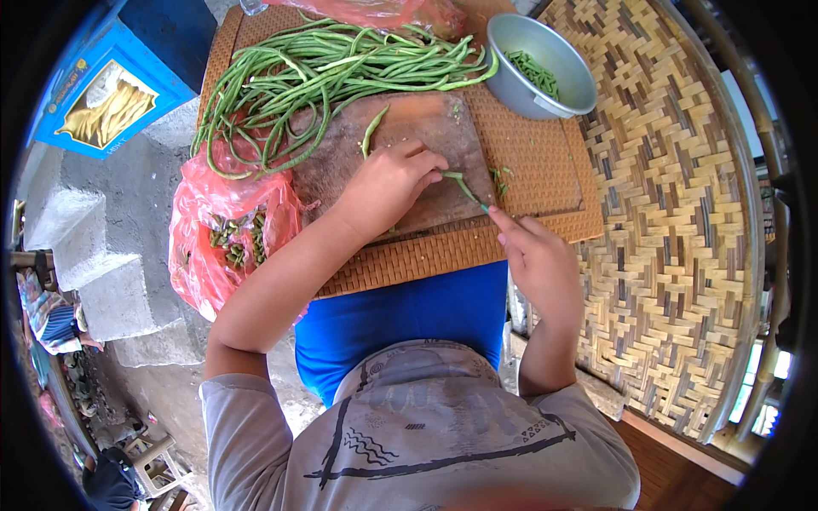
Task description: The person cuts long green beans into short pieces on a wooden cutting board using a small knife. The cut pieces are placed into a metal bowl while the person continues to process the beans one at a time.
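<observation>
My left hand [397, 177] is over a worn wooden cutting board [441, 134], pinching a green long bean [465, 186] between thumb and fingers. The bean slants down toward my right hand [540, 259], which is at the board's lower right corner. Its fingers close around a slim tool with a teal-green part [485, 208], probably a small knife; most of it is hidden. Another short bean piece [373, 131] lies on the board above my left hand. A heap of uncut long beans [332, 64] spreads across the board's far edge.
A grey metal bowl [575, 76] at the far right holds cut beans [533, 73]. At left, a pink plastic bag [192, 255] contains bean scraps [236, 239]. A blue tin box [160, 64] stands beside the brown woven tabletop [409, 265]. A woven bamboo panel [671, 223] flanks the right.
</observation>
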A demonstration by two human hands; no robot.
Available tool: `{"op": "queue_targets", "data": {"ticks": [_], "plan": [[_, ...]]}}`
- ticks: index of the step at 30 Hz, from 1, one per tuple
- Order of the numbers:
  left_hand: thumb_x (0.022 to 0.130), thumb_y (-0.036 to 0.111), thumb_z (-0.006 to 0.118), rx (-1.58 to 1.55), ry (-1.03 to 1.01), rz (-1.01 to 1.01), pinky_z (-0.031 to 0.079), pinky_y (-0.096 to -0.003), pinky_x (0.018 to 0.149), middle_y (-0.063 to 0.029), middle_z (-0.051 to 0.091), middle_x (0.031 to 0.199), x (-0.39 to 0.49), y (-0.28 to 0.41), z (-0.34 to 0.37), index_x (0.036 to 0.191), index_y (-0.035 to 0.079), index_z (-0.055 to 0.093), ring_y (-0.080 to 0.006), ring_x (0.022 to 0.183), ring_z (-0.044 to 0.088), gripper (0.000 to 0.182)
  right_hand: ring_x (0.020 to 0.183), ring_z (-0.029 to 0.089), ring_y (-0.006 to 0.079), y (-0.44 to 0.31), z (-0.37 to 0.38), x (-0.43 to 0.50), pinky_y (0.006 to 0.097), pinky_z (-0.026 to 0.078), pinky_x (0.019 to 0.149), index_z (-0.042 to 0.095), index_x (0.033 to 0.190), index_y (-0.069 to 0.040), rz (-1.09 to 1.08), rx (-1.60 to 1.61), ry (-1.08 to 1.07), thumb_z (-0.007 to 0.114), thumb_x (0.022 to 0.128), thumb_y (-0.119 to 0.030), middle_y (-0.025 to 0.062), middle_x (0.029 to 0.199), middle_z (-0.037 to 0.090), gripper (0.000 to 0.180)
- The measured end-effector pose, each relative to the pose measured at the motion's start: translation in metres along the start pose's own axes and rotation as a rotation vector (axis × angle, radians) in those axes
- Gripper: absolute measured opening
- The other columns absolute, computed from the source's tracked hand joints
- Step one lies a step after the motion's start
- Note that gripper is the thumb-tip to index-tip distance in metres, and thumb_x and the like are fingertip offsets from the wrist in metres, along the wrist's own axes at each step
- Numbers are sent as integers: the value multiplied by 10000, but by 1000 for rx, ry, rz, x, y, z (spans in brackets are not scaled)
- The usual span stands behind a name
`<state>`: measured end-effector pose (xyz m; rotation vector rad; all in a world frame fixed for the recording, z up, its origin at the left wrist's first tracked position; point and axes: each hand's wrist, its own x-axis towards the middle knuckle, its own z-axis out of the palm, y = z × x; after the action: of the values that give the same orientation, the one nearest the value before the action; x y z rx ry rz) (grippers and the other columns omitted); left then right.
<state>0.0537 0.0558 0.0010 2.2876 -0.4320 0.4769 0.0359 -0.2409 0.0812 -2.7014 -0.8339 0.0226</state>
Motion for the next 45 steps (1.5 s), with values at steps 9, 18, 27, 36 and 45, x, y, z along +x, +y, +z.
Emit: {"op": "queue_targets", "data": {"ticks": [9,18,27,36,45], "plan": [[1014,113,833,6,-159,110,643,-510,925,-122,771,1102,0,-4,0,1138,94,842,-395,1042,770,126,770,673,357,7,1,7,473,559,717,816,1521,-222,-36,33,46,772,1091,-137,126,887,644,441],[974,122,827,42,-176,57,632,-522,919,-147,748,1057,-2,-2,-1,1111,73,827,-411,1024,766,146,778,678,358,13,-5,5,478,558,726,812,1529,-220,-55,56,-35,750,1101,-128,136,880,638,442],[941,47,839,-140,-173,21,644,-489,895,-157,792,1063,-1,-4,0,1132,40,822,-386,979,776,192,822,728,364,16,21,26,504,583,724,817,1512,-270,-59,92,60,759,1105,-176,111,926,682,422],[992,136,851,9,-140,9,653,-514,888,-126,808,1061,-3,-5,2,1130,89,831,-398,991,794,147,755,642,312,16,10,11,433,547,739,814,1530,-217,13,99,3,763,1113,-138,121,887,638,428],[986,158,847,69,-97,3,656,-519,858,-118,800,1030,-4,-1,4,1091,97,820,-395,981,795,124,820,737,370,7,24,20,500,600,747,814,1520,-247,15,82,118,753,1107,-154,129,943,715,427]]}}
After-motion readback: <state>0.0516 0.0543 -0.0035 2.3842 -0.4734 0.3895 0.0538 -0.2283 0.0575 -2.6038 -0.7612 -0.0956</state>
